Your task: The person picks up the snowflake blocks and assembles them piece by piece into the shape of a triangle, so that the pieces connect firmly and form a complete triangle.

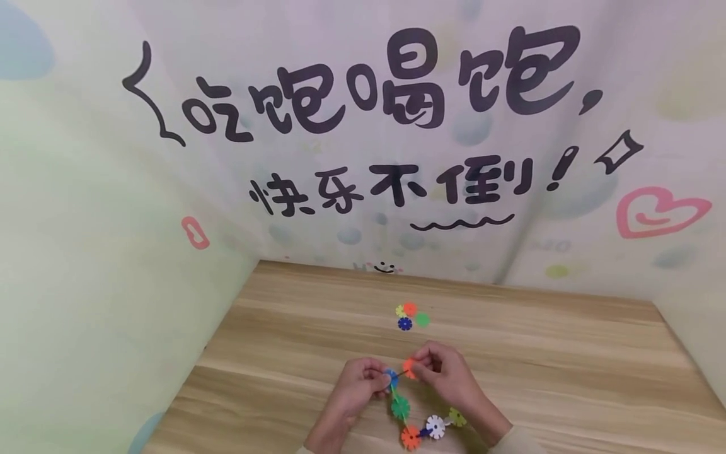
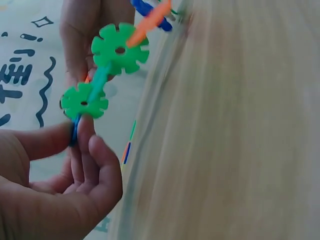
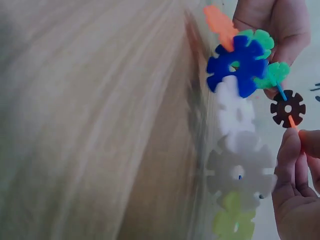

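My left hand (image 1: 356, 386) pinches a blue notched plastic disc (image 1: 391, 378) between thumb and fingers. An orange notched disc (image 1: 409, 367) is gripped at its edge by my right hand (image 1: 449, 373). Between them sits a dark disc (image 3: 278, 107), slotted to both in the right wrist view. From the blue disc a chain of interlocked discs hangs toward me: a green disc (image 1: 400, 407), a lower orange disc (image 1: 411, 437), a dark blue disc (image 3: 220, 67) and a white disc (image 1: 435, 427). A yellow-green disc (image 1: 457, 416) shows near my right wrist, which hides what lies beyond.
Farther back on the wooden table (image 1: 295, 315) lie several loose discs: a yellow one (image 1: 399, 311), an orange one (image 1: 410, 308), a blue one (image 1: 404, 324) and a green one (image 1: 422, 320). A printed curtain (image 1: 340, 151) stands behind the table.
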`<state>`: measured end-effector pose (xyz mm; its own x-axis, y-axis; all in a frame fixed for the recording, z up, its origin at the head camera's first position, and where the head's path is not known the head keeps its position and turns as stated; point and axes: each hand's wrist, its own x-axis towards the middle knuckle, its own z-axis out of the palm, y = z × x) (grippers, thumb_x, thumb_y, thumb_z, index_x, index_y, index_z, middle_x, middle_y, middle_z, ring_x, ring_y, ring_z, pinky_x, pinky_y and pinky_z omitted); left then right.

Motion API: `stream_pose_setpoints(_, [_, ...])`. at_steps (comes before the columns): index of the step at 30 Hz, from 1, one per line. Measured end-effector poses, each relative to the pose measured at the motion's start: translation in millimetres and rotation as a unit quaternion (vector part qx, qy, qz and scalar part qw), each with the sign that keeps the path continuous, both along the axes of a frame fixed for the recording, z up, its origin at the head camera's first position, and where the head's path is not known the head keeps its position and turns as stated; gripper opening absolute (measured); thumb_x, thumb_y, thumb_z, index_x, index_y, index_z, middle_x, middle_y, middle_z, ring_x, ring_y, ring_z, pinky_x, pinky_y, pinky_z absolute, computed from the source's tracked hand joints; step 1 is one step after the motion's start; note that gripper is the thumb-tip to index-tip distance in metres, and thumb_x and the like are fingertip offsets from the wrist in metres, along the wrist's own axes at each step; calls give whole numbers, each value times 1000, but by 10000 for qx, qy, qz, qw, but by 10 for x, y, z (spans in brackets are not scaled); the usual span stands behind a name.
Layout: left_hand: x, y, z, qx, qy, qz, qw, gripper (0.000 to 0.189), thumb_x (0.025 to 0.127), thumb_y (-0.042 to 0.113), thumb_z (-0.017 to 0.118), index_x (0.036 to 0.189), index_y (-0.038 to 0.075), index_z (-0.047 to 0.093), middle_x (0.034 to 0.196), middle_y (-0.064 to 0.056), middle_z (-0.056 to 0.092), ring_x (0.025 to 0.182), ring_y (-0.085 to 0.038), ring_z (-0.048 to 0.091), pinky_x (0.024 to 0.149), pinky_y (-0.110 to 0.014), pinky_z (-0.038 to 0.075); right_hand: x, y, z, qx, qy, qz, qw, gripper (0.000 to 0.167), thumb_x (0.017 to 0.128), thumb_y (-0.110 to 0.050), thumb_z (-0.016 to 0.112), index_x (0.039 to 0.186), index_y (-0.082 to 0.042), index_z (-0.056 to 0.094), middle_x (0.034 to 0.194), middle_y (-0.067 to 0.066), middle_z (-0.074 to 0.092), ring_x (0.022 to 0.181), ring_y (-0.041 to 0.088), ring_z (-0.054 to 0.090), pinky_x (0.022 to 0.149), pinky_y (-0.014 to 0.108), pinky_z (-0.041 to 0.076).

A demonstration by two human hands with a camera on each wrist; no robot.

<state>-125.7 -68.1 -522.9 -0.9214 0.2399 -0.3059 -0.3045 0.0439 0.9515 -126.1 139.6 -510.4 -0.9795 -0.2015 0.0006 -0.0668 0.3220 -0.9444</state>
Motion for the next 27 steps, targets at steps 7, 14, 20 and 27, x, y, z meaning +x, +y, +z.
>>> stream_pose_setpoints(7, [-7, -40, -6, 179, -37, -211, 9996, 10, 93, -1, 67, 102, -3, 64, 87, -8, 66, 77, -16, 64, 72, -32, 57, -62, 58, -77, -102, -254, 108, 9996, 11, 98, -15, 65, 104, -8, 70, 89, 5, 68, 78, 22, 65, 69, 36, 58])
stream_pose_setpoints(14, [-7, -64, -13, 177, -72, -203, 9996, 10, 93, -2, 67, 103, -3, 64, 88, -8, 65, 78, -16, 64, 72, -32, 57, -195, 135, -33, 31, -314, -449, 9985, 21, 102, -17, 59, 116, -4, 67, 94, 10, 69, 80, 25, 66, 71, 40, 58])
stream_pose_setpoints(20, [9, -68, -25, 147, -144, -182, 9996, 11, 92, -2, 67, 103, -2, 65, 90, -8, 65, 79, -17, 64, 74, -33, 57, -421, 274, -25, 361, -264, -947, 9945, 23, 101, -15, 59, 120, -5, 65, 100, 16, 68, 76, 26, 66, 69, 40, 58])
stream_pose_setpoints(27, [11, -77, -21, 224, -72, -173, 9996, 10, 93, -2, 67, 103, -2, 65, 89, -8, 65, 79, -16, 63, 74, -34, 57, -735, 351, -77, 1042, -424, -824, 9902, 29, 103, -19, 57, 129, -9, 61, 86, 15, 65, 65, 24, 58, 57, 34, 49])
